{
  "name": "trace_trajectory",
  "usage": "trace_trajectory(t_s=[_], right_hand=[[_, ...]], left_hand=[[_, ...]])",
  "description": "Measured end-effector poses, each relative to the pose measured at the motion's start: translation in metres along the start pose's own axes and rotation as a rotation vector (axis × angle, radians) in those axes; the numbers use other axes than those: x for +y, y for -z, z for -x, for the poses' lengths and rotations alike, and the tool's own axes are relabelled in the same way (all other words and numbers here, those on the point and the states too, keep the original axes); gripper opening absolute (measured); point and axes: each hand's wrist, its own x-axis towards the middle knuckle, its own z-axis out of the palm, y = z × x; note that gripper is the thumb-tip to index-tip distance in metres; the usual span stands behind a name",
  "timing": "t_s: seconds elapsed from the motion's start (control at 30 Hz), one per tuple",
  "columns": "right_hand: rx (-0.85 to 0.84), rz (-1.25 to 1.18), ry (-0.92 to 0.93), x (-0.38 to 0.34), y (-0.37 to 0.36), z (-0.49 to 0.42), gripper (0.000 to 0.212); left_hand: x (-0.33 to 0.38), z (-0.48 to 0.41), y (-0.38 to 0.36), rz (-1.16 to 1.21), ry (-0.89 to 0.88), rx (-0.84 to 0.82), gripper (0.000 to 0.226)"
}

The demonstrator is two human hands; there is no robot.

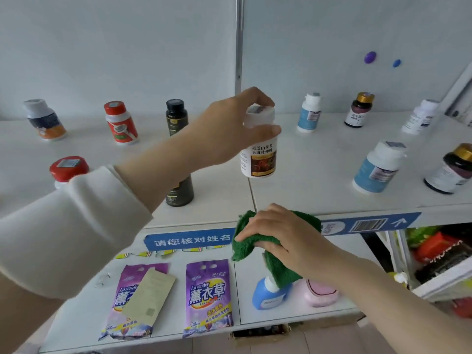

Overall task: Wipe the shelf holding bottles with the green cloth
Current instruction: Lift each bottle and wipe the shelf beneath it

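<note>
Above the white shelf [319, 175], left hand [224, 126] fingers [265, 131] grip a cylindrical white-capped bottle [259, 159]; right hand [281, 236] fingers [246, 236] bunch fluffy green cloth [281, 272].

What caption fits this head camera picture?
Left hand grips a white bottle; right hand holds the green cloth by the shelf.

My sleeve [76, 226] hides most of the red-capped bottle [69, 167], and my forearm [163, 175] covers the near dark bottle [180, 195] top

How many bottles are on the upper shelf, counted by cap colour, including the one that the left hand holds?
White cap: 5
Red cap: 2
Gold cap: 2
Black cap: 1
Dark bottle, cap hidden behind forearm: 1
Total: 11
</note>
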Motion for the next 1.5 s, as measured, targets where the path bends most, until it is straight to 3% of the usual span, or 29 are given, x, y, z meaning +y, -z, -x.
trace_trajectory(t_s=[0.03, 0.17, 0.3, 0.47, 0.63, 0.77, 0.83, 0.9, 1.0, 1.13, 1.4, 1.5], right_hand=[[0.015, -0.064, -0.071, 0.000, 0.006, 0.010, 0.022], [0.116, -0.315, -0.352, 0.009, 0.035, 0.054, 0.037], [0.237, -0.466, -0.513, 0.025, 0.064, 0.085, 0.035], [0.386, -0.794, -0.595, 0.047, 0.104, 0.106, 0.027], [0.379, -1.050, -0.583, 0.080, 0.145, 0.124, 0.026], [0.421, -1.205, -0.529, 0.108, 0.176, 0.140, 0.038], [0.457, -1.212, -0.509, 0.118, 0.193, 0.142, 0.039], [0.483, -1.197, -0.490, 0.126, 0.210, 0.140, 0.039], [0.517, -1.157, -0.479, 0.133, 0.228, 0.132, 0.032], [0.553, -1.090, -0.501, 0.139, 0.240, 0.111, 0.019], [0.657, -0.887, -0.638, 0.155, 0.217, 0.048, 0.022], [0.675, -0.559, -0.684, 0.169, 0.198, 0.017, 0.027]], left_hand=[[0.002, -0.002, -0.009, -0.011, -0.007, -0.022, 0.043], [0.006, -0.011, -0.045, -0.006, -0.017, -0.099, 0.046], [0.015, -0.019, -0.078, 0.012, -0.003, -0.126, 0.048], [0.018, -0.026, -0.105, 0.004, 0.074, -0.071, 0.047], [0.023, -0.024, -0.115, -0.139, 0.144, -0.005, 0.057], [0.059, -0.025, -0.118, -0.211, 0.047, 0.240, 0.072], [0.087, -0.031, -0.127, -0.213, -0.077, 0.275, 0.066], [0.113, -0.043, -0.143, -0.220, -0.154, 0.174, 0.063], [0.125, -0.067, -0.167, -0.181, -0.074, -0.028, 0.067], [0.118, -0.086, -0.177, -0.063, 0.037, -0.128, 0.054], [0.101, -0.109, -0.105, 0.128, 0.154, -0.063, 0.034], [0.092, -0.123, -0.077, 0.162, 0.152, -0.027, 0.030]])
